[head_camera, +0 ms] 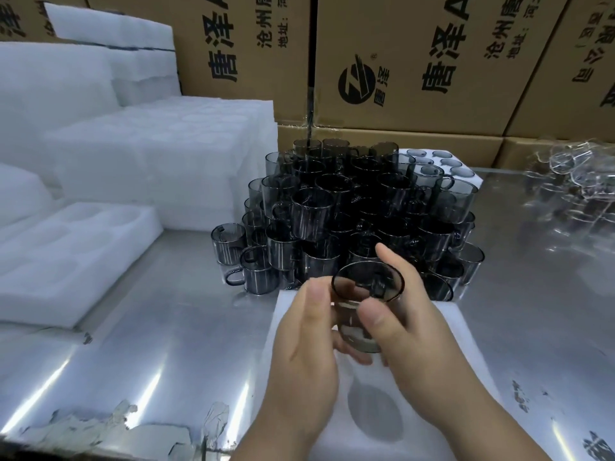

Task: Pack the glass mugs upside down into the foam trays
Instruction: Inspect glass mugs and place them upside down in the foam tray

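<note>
A wall of printed cardboard boxes point(432, 61) fills the view from 10 to 2 o'clock. Below it a shiny metal table point(149, 327) spans the lower half. Tall stacks of white foam point(149, 154) stand at 9 to 10 o'clock, touching the boxes behind. At the centre is a heap of smoky glass mugs point(359, 211), several layers deep, most of them upright with their handles pointing every way.

A foam tray point(289, 304) lies at 6 o'clock, just in front of the heap, with one round pocket point(376, 410) showing bare. An empty tray point(66, 261) lies at 8 o'clock. Behind the heap at 1 o'clock a filled tray point(478, 186) shows round glass ends. Clear glassware point(572, 181) is bunched at 2 o'clock.

Both hands hold one mug point(366, 294) above the near tray. The left hand point(306, 344) curls its fingers under it, thumb up beside the wall. The right hand point(416, 321) pinches it, thumb across the front and forefinger behind. The mug tilts toward the camera; which end faces up I cannot tell.
</note>
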